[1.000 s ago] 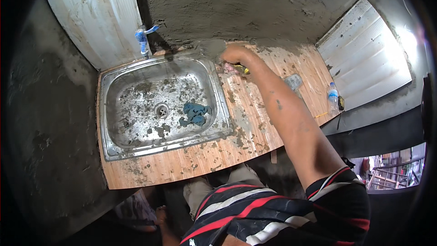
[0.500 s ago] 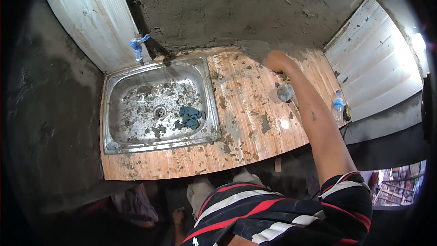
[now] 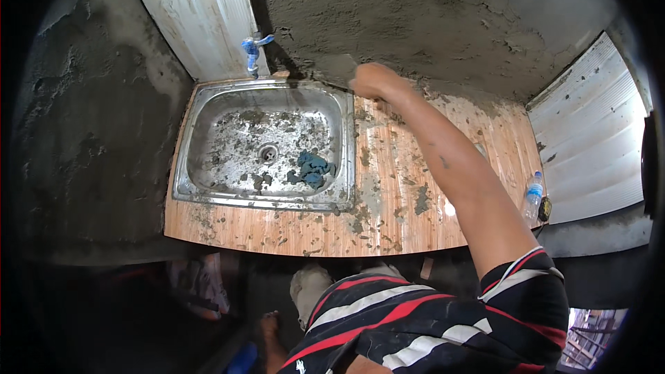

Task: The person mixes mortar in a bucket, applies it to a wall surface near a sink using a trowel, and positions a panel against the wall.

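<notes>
My right hand (image 3: 373, 81) is closed on a trowel at the back of the wooden counter (image 3: 395, 228), just right of the steel sink (image 3: 215, 100), against the rough cement wall (image 3: 415, 7). The trowel's grey blade (image 3: 346, 62) is blurred and hard to make out. The sink is spattered with cement lumps and holds a crumpled blue-green cloth (image 3: 312, 170). A blue and white tap (image 3: 253, 48) stands behind it. My left hand (image 3: 269, 322) hangs low below the counter's front edge, small and dim, its fingers unclear.
A plastic bottle (image 3: 533, 197) stands beside a dark, small object (image 3: 544, 208) at the counter's right end. Pale ribbed panels (image 3: 582, 138) flank the work area, with a grey plastered wall (image 3: 90, 131) at the left. Cement spatters cover the counter.
My right hand first moved rightward along the back of the counter, then came back left toward the sink's back right corner, slightly higher. The view has shifted too.
</notes>
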`<action>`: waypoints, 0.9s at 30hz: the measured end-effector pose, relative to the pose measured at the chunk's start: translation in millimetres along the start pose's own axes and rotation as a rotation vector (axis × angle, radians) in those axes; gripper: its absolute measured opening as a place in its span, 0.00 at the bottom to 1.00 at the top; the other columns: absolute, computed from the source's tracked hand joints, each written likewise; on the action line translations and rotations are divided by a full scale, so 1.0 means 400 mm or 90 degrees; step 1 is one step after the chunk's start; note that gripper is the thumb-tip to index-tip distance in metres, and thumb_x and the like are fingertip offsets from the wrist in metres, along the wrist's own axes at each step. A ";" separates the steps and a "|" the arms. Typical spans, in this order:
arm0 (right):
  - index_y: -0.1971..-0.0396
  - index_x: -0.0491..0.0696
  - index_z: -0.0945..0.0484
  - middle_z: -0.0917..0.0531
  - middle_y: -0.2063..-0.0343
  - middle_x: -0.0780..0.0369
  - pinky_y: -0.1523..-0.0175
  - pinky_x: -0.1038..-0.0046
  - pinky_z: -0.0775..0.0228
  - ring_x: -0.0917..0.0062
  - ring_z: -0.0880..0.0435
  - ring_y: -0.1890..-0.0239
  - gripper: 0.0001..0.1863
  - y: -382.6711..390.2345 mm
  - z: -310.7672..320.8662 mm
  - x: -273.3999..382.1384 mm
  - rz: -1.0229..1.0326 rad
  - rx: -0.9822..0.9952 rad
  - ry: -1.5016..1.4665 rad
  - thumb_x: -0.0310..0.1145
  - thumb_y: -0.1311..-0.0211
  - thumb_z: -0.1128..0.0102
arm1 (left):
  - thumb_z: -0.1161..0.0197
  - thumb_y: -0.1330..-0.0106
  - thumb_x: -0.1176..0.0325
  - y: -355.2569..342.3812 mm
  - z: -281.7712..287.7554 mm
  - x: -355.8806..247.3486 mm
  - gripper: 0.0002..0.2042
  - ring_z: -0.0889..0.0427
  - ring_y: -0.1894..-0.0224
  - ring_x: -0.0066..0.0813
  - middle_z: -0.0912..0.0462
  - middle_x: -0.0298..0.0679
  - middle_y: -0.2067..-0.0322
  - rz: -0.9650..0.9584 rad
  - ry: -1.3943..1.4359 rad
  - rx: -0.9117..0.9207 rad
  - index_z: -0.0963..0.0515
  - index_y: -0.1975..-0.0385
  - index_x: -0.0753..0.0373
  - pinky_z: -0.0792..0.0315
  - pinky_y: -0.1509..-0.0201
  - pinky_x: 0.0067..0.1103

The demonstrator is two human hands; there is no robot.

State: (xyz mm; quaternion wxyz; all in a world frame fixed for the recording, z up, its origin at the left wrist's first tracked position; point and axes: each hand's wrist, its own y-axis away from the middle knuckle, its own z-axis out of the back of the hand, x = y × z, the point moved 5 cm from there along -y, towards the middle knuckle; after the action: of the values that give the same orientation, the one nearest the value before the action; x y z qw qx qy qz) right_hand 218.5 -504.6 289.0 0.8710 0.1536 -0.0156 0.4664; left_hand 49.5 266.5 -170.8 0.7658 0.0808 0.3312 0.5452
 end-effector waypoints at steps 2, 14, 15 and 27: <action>0.61 0.41 0.12 0.12 0.58 0.48 0.50 0.60 0.18 0.58 0.11 0.55 0.16 -0.082 -0.028 0.038 0.134 0.025 0.220 0.27 0.46 0.45 | 0.48 0.28 0.60 -0.006 -0.062 -0.047 0.10 0.14 0.54 0.42 0.13 0.39 0.59 -0.117 -0.408 0.173 0.18 0.60 0.48 0.19 0.51 0.34; 0.74 0.36 0.14 0.14 0.71 0.46 0.65 0.55 0.24 0.56 0.15 0.72 0.11 -0.026 0.013 -0.125 -0.069 0.117 0.199 0.26 0.46 0.45 | 0.43 0.35 0.61 -0.024 -0.092 -0.142 0.11 0.13 0.57 0.49 0.12 0.46 0.61 -0.134 -0.182 0.178 0.16 0.70 0.57 0.20 0.56 0.40; 0.74 0.36 0.14 0.14 0.71 0.46 0.65 0.55 0.24 0.56 0.15 0.72 0.11 -0.008 0.017 -0.145 -0.075 0.117 0.196 0.26 0.46 0.45 | 0.43 0.35 0.61 -0.024 -0.080 -0.131 0.11 0.13 0.57 0.49 0.12 0.46 0.61 -0.138 -0.186 0.180 0.16 0.70 0.57 0.20 0.56 0.40; 0.69 0.32 0.17 0.14 0.67 0.42 0.57 0.53 0.22 0.54 0.12 0.66 0.21 0.282 -0.008 -0.648 -0.339 0.045 0.037 0.38 0.33 0.48 | 0.46 0.33 0.63 -0.198 0.057 -0.147 0.09 0.13 0.64 0.42 0.14 0.41 0.70 -0.302 -0.404 0.047 0.19 0.70 0.56 0.21 0.64 0.37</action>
State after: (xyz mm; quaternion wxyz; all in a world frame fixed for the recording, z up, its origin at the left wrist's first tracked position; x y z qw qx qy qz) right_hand -20.2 -654.7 270.2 0.9573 0.1687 0.0668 0.2251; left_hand 114.0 188.8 -167.0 0.9314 0.1940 0.1065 0.2891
